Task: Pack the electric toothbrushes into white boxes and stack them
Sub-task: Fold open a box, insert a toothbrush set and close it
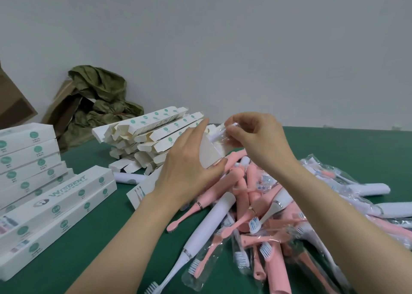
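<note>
**Putting one toothbrush into its box**

I am holding an open white box [210,153] in my left hand [187,166], with fingers curled around it, above the pile of toothbrushes [256,204]. My right hand [260,137] is pinching a wrapped toothbrush [223,130] at the box mouth. I judge this is the inserting step. Next it is needing a straight push inside, then closing the flap and adding the box to the stack of packed boxes [29,160].

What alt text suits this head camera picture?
A person's left hand holds a white cardboard box while the right hand pinches a clear-wrapped white toothbrush at its open end. Pink and white toothbrushes lie heaped on the green table, closed white boxes stacked at left.
</note>
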`<state>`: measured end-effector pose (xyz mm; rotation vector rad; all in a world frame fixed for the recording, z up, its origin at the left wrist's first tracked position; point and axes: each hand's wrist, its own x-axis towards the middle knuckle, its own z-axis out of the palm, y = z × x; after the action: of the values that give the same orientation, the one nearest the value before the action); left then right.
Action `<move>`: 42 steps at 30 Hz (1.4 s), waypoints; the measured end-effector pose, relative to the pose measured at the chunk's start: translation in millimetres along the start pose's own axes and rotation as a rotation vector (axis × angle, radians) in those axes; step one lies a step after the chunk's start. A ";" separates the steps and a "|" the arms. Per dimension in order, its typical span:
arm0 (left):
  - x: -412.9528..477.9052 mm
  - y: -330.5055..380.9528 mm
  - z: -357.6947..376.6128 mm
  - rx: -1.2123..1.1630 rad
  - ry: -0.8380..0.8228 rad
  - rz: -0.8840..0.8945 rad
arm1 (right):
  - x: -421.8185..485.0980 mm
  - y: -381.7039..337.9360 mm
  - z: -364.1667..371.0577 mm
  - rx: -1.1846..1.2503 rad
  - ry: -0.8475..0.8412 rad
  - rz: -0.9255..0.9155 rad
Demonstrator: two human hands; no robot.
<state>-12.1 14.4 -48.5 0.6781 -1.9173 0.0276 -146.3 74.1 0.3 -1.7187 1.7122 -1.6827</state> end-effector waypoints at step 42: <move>-6.0 12.6 3.1 -0.211 0.112 -0.047 | -8.2 4.2 11.4 0.325 -0.119 -0.018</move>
<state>-18.8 26.6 -51.5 0.5668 -1.7666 -0.1616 -137.4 72.9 -11.3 -1.6480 1.2919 -1.7152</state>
